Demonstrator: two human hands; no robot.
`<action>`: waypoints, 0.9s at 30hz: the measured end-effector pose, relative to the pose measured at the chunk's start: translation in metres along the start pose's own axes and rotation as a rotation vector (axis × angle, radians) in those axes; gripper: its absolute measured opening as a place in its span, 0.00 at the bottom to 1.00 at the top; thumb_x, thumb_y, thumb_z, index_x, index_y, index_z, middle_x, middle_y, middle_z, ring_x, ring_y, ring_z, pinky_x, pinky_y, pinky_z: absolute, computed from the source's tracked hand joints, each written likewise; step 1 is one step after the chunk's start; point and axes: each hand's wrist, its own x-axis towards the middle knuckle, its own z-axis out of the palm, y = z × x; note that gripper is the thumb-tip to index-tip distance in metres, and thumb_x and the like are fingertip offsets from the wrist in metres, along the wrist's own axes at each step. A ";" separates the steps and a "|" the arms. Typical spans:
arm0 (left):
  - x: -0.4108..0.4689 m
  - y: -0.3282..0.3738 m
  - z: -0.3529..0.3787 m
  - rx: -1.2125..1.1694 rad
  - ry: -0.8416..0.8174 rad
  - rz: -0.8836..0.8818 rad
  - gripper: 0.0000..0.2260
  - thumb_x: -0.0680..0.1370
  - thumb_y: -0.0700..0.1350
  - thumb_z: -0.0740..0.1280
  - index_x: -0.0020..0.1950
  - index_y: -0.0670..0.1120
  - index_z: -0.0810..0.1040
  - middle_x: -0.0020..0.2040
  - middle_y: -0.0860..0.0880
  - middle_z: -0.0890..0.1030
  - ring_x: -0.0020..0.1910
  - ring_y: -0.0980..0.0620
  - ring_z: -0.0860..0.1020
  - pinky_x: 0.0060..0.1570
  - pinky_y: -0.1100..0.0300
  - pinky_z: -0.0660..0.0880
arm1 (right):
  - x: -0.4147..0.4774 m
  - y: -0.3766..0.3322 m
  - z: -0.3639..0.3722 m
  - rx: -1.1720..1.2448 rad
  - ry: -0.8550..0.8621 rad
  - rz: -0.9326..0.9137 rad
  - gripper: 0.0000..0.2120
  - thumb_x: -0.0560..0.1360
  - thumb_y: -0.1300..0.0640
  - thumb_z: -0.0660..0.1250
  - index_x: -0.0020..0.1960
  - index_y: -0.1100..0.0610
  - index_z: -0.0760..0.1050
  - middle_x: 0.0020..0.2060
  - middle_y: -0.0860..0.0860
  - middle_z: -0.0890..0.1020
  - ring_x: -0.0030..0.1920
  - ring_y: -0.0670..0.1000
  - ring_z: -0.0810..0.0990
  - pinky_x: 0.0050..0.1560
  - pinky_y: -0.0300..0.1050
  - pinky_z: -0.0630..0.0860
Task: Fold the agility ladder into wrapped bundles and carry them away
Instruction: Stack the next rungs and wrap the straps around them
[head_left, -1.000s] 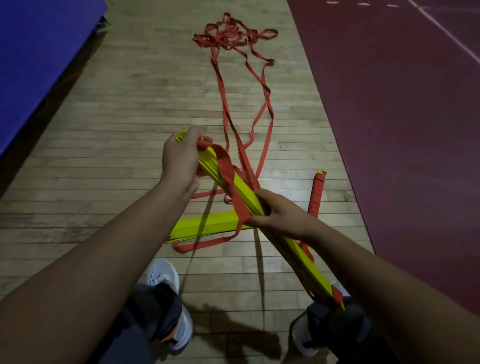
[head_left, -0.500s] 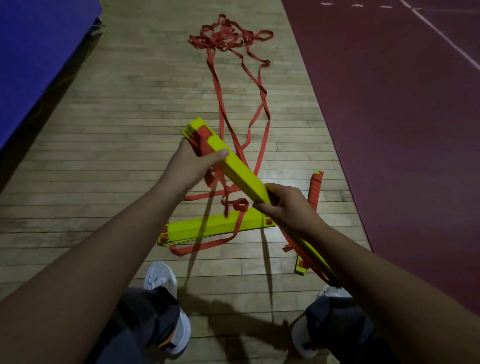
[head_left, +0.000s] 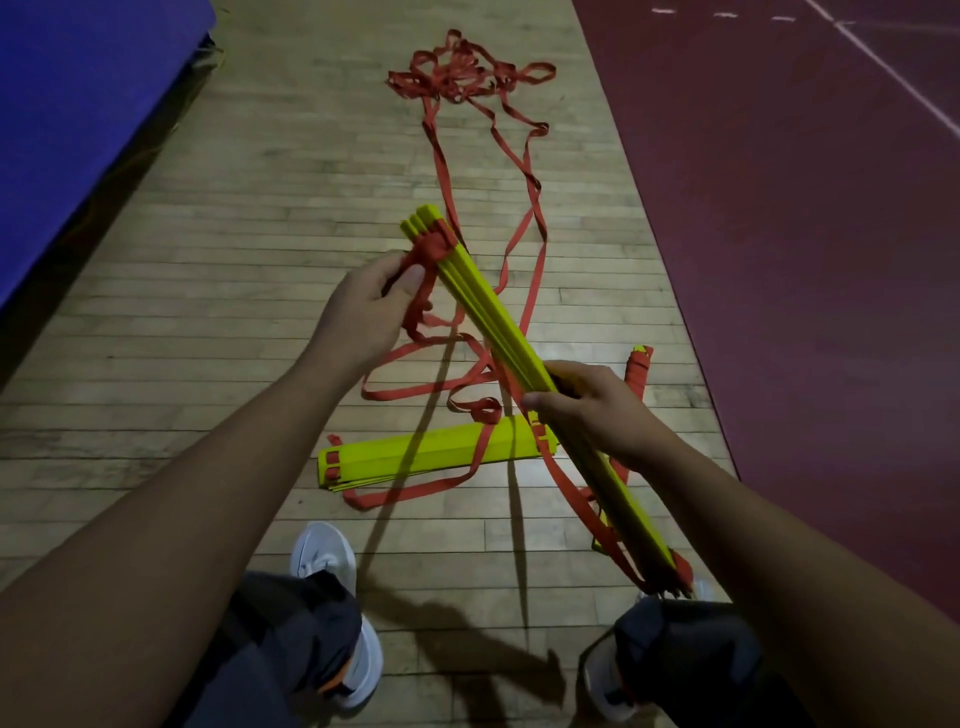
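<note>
A person stands on a wooden floor (head_left: 234, 260), looking down at both bare hands, which hold a stack of yellow rungs (head_left: 483, 306) from an agility ladder slantwise in front of the knees. The right hand (head_left: 592, 410) is wrapped around the middle of the stack, fingers curled under it. The left hand (head_left: 363, 312) pinches a fold of red strap (head_left: 439, 171) just beside the stack's upper end, where the webbing bunches. The rest of the strap trails away across the floor to a loose tangle far ahead. A second stack (head_left: 415, 457) of rungs lies flat near the feet, and a wrapped bundle (head_left: 636, 374) lies beyond the right hand. The rungs look light, flat and stiff, and probably smooth enough to slide apart (a grip around the middle should keep them squared). The webbing looks limp and prone to snagging, so it is best taken close to the stack and kept taut while winding.
</note>
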 end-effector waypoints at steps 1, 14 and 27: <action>0.000 0.001 0.000 -0.048 -0.020 0.010 0.10 0.85 0.45 0.60 0.49 0.53 0.80 0.44 0.47 0.83 0.42 0.52 0.82 0.42 0.62 0.78 | -0.001 -0.002 -0.002 0.041 -0.010 -0.002 0.10 0.79 0.51 0.70 0.54 0.57 0.82 0.44 0.57 0.83 0.47 0.58 0.83 0.51 0.58 0.80; -0.009 0.019 0.006 -0.373 -0.069 -0.026 0.08 0.86 0.45 0.57 0.49 0.47 0.71 0.30 0.49 0.73 0.28 0.52 0.74 0.27 0.65 0.72 | -0.010 -0.021 -0.001 0.300 -0.113 -0.045 0.08 0.81 0.59 0.66 0.54 0.62 0.81 0.46 0.57 0.84 0.45 0.50 0.82 0.47 0.41 0.77; -0.045 -0.026 0.065 -0.021 -0.712 -0.387 0.09 0.84 0.48 0.63 0.57 0.43 0.72 0.51 0.38 0.84 0.49 0.40 0.85 0.52 0.43 0.83 | 0.010 -0.024 0.003 0.778 0.382 0.191 0.09 0.80 0.57 0.68 0.51 0.64 0.79 0.41 0.57 0.82 0.41 0.54 0.81 0.47 0.53 0.75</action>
